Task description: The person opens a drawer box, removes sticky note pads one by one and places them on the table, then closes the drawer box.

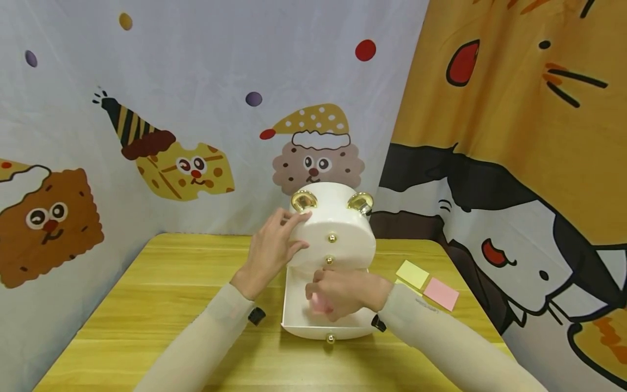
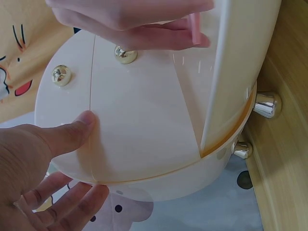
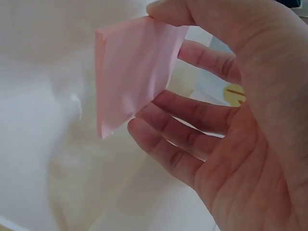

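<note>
A white desktop drawer box (image 1: 352, 245) with gold ears and round gold knobs stands at the middle of the table. Its bottom drawer (image 1: 294, 305) is pulled out toward me. My left hand (image 1: 269, 250) holds the box by its left side; in the left wrist view the thumb presses on the front near a drawer seam and the fingers lie along the side. Over the open drawer, my right hand (image 1: 355, 294) pinches a pink sticky note pad (image 3: 134, 72) between thumb and fingers. The pad (image 1: 320, 304) hangs tilted within the drawer's outline.
To the right of the box lie a yellow sticky note pad (image 1: 412, 274), another pink pad (image 1: 441, 294) and a partly hidden yellow one. Behind the wooden table (image 1: 196, 272) hangs a cartoon-printed curtain (image 1: 206, 81). The right forearm passes in front of the pads.
</note>
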Demonstrator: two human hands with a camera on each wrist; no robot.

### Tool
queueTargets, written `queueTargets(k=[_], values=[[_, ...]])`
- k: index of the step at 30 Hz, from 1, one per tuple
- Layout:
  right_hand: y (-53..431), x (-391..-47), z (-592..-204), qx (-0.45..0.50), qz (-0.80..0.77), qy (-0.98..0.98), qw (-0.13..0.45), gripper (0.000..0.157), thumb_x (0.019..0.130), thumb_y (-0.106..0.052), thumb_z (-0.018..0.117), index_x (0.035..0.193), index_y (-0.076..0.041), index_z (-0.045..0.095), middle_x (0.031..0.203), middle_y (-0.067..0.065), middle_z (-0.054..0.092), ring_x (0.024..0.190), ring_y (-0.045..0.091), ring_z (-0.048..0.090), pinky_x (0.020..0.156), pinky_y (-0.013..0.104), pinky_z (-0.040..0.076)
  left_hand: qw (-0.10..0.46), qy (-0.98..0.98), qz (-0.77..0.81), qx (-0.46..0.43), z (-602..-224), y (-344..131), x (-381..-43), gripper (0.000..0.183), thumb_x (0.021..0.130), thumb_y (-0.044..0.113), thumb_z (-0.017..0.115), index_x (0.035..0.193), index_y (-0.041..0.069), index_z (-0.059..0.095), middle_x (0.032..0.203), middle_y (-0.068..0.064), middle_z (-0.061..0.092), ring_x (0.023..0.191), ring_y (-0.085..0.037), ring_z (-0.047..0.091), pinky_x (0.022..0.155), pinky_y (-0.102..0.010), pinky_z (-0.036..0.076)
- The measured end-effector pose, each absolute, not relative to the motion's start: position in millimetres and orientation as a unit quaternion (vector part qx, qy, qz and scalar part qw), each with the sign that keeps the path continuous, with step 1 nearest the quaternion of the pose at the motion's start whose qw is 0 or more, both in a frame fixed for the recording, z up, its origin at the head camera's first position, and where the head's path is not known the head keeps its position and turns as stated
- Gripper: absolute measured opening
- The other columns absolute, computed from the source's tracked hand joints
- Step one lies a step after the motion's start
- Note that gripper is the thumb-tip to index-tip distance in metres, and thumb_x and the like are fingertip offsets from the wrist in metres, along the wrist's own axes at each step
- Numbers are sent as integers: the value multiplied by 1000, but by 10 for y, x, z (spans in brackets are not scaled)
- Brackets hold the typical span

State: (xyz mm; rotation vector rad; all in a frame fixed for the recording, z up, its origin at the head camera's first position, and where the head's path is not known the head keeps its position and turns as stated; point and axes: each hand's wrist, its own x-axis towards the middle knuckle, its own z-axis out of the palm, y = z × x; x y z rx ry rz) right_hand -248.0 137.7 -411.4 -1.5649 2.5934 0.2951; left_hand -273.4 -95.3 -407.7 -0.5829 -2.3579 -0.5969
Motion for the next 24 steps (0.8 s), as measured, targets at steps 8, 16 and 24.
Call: queueTargets(k=[8,16,24], values=[[1493,-2438,-4054,-516,25,855,38,50,87,-28,99,132,-22,79,130,4,79,112,16,72,91,25,63,324,-890,-228,-227,-4088,-945,-2736,73,90,33,101,157,31,72,130,-12,71,104,-30,78,66,-40,68],[1610,-2393,-4047,-520,-20,854,6,50,85,-22,99,130,-19,78,128,4,76,111,17,71,94,26,64,327,-887,-230,-229,-4095,-947,-2735,73,90,33,101,157,30,72,129,-12,72,102,-29,77,64,-38,67],[1728,-2345,-4039,-508,-49,860,-4,53,84,-19,97,133,-18,77,135,6,73,120,19,70,102,32,66,324,-889,-231,-228,-4096,-954,-2739,74,89,34,102,157,31,72,130,-12,71,102,-29,77,65,-40,68]])
